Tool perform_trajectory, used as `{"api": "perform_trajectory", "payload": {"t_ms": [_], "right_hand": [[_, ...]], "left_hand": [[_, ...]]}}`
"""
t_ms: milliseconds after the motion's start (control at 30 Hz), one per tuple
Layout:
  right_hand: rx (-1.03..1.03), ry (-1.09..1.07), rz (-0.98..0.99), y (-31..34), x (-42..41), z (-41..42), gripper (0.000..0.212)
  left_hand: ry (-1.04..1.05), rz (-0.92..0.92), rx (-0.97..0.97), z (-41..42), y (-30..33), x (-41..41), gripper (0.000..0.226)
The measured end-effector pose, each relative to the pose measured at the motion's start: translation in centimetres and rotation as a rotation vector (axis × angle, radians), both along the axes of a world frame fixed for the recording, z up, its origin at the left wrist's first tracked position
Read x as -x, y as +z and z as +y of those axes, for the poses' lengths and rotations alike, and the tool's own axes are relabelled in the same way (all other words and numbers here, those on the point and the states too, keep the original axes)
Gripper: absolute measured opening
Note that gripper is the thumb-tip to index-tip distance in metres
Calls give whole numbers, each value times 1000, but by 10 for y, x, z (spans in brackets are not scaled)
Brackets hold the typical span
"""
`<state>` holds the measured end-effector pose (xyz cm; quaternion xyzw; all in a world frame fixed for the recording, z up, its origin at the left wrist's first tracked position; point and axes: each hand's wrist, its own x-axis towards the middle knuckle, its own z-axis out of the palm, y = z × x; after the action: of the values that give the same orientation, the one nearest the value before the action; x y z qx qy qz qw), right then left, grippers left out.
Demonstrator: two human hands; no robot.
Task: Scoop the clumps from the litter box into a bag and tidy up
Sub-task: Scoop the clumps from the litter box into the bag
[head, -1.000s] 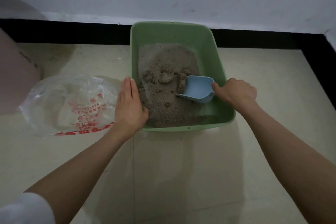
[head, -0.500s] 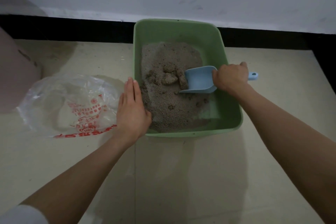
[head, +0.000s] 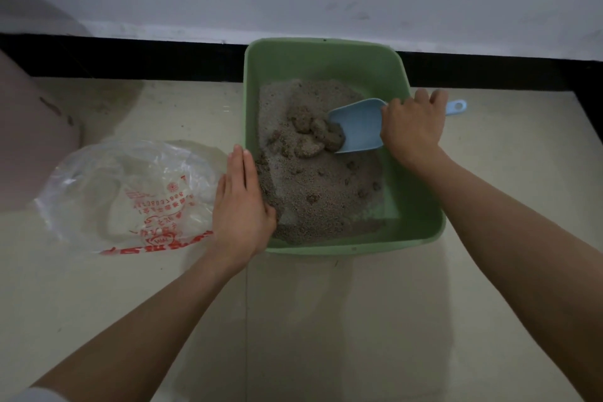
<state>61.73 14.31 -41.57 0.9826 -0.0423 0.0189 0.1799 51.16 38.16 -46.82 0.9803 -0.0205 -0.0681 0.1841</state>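
Your right hand (head: 412, 127) grips one blue scoop (head: 357, 129) against several clumps (head: 313, 130); your left hand (head: 241, 206), fingers straight, presses one green litter box (head: 421, 206). One plastic bag (head: 130, 196) lies beside it.

Both forearms are bare from the elbow down to the wrists, with no watch, band or bracelet visible on either. The left hand (head: 243, 206) and the right hand (head: 412, 127) are ungloved and show no rings. At the lower left corner a white fabric sleeve (head: 36, 395) edge covers the left upper arm.
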Motion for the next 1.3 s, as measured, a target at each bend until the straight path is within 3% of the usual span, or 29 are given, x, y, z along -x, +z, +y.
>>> {"api": "perform_trajectory", "payload": {"t_ms": [233, 400, 600, 667, 767, 1133, 1300], "right_hand": [[73, 4, 56, 8, -30, 19, 28], [-84, -215, 184, 2, -31, 9, 32], [-156, -311, 125, -3, -22, -2, 27], [-249, -378, 130, 0, -23, -4, 20], [-420, -502, 129, 3, -20, 0, 28], [-547, -525, 111, -27, -9, 27, 33], [-757, -599, 185, -42, -17, 40, 39]], "left_hand": [[3, -1, -1, 0, -1, 0, 89], [1, -12, 6, 0, 0, 0, 89], [2, -13, 10, 1, -1, 0, 90], [1, -15, 11, 1, -1, 0, 90], [4, -7, 12, 2, -1, 0, 90], [10, 3, 37, 0, -1, 0, 90], [8, 4, 34, 1, 0, 0, 89]]}}
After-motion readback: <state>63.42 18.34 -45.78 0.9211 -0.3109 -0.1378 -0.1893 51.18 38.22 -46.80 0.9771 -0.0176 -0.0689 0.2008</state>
